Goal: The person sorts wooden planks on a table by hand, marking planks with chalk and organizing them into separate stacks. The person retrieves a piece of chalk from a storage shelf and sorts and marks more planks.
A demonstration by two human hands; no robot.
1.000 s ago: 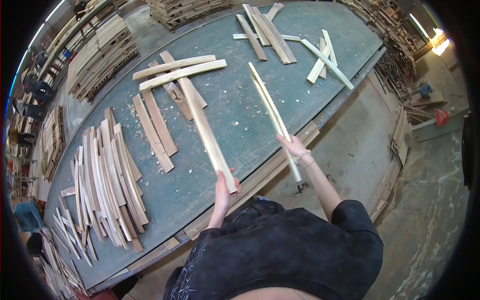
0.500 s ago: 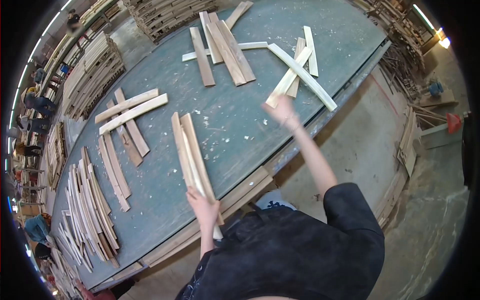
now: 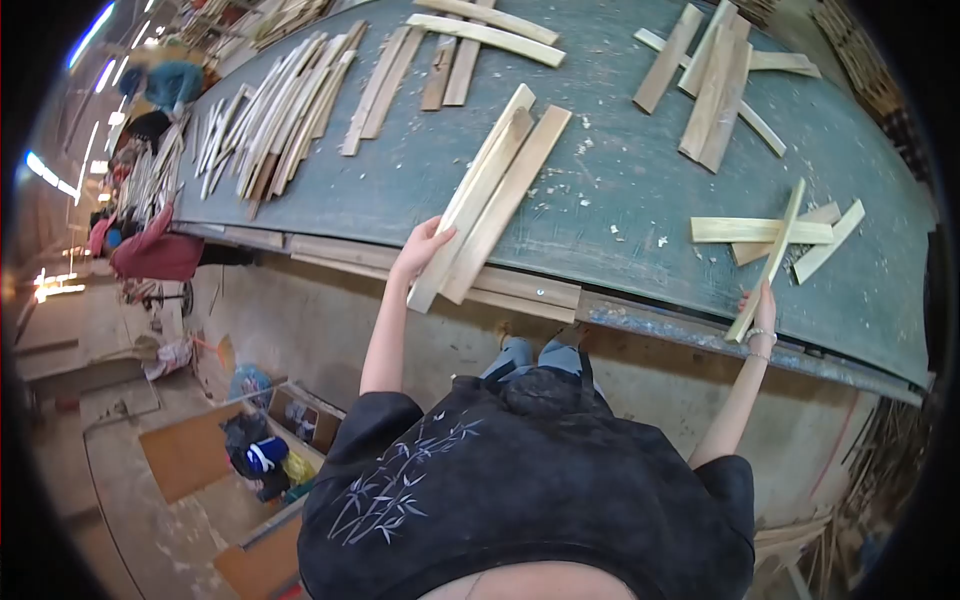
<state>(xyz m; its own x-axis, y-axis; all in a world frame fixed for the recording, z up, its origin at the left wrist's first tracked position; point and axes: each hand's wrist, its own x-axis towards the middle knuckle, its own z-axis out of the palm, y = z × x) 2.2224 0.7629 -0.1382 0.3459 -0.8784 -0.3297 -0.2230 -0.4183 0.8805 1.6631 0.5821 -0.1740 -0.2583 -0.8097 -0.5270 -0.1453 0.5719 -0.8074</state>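
Observation:
My left hand [image 3: 425, 250] grips the near part of a pale wooden strip [image 3: 468, 190], which lies among other strips over the table's front edge. Beside it rests a wider flat strip [image 3: 510, 200], touching the bundle. My right hand [image 3: 762, 308], with a bracelet at the wrist, is closed round the lower end of a narrow pale strip [image 3: 778, 255]. That strip slants up across a pale strip [image 3: 745, 231] lying on the green table [image 3: 620, 200]. Another light strip [image 3: 830, 240] lies to its right.
Crossed strips [image 3: 715, 95] lie at the upper right, and more [image 3: 490, 38] at the top middle. A large pile of strips [image 3: 290, 110] covers the table's left part. A person in red [image 3: 155, 245] stands at the left, near open boxes [image 3: 190, 450] on the floor.
The view has turned, so the table edge now runs more level. My right hand has taken hold of a narrow strip and tilted it; my left hand stays on the bundle.

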